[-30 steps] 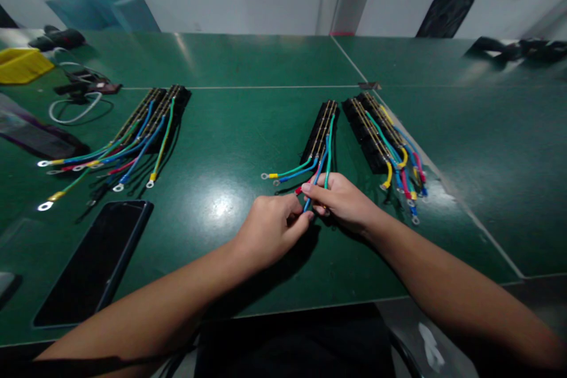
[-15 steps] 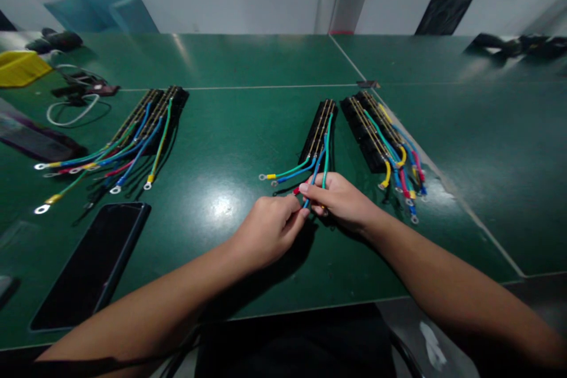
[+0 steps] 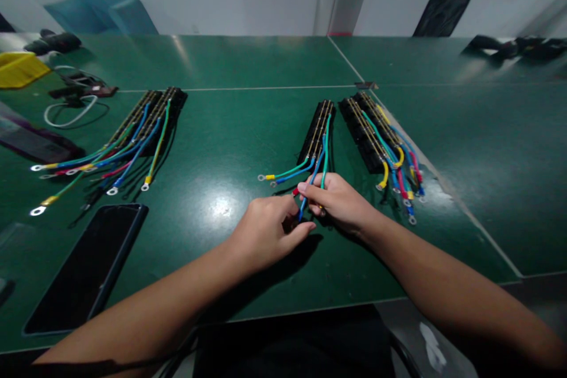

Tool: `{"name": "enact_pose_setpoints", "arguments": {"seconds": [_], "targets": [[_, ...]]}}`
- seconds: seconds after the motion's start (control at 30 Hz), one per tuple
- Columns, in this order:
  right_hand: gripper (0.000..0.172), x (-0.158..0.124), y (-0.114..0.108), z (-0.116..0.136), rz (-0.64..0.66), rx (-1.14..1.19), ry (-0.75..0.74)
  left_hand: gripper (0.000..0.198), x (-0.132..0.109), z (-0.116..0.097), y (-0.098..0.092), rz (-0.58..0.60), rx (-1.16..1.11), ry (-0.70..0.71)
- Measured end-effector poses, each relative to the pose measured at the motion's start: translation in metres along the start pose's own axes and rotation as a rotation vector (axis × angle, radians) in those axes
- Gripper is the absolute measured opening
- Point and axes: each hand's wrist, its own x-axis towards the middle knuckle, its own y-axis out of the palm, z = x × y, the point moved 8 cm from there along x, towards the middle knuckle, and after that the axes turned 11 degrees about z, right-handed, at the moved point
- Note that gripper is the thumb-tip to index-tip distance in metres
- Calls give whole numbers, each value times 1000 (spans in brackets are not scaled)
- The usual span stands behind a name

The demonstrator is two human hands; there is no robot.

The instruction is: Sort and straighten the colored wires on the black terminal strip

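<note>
A black terminal strip with brass-coloured rows lies at the middle of the table. Green and blue wires with ring terminals run from its near end toward me. My right hand pinches several of these wires between thumb and fingers, among them a green wire and one with a red sleeve. Just left of it is my left hand, its thumb spread away from the curled fingers. A blue wire hangs between that thumb and the fingers, with its tip partly hidden.
Two wired strips lie close on the right, their ring terminals pointing toward me. Two more wired strips are at the left, with a phone nearer me. A cable and a yellow bin sit farther left.
The left thumb has come away from the fingers and released the blue wire's end, which now shows. My right hand keeps its hold. The view has shifted slightly.
</note>
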Motion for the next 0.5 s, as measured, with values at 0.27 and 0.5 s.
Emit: {"name": "enact_pose_setpoints", "arguments": {"seconds": [0.27,0.5], "targets": [[32,-1,0,2,-20,11,20,26,0,-3,-2,51,108,-11],[32,-1,-1,4,-28,6,-6,28,-2,-4,-6,-2,225,-4]]}}
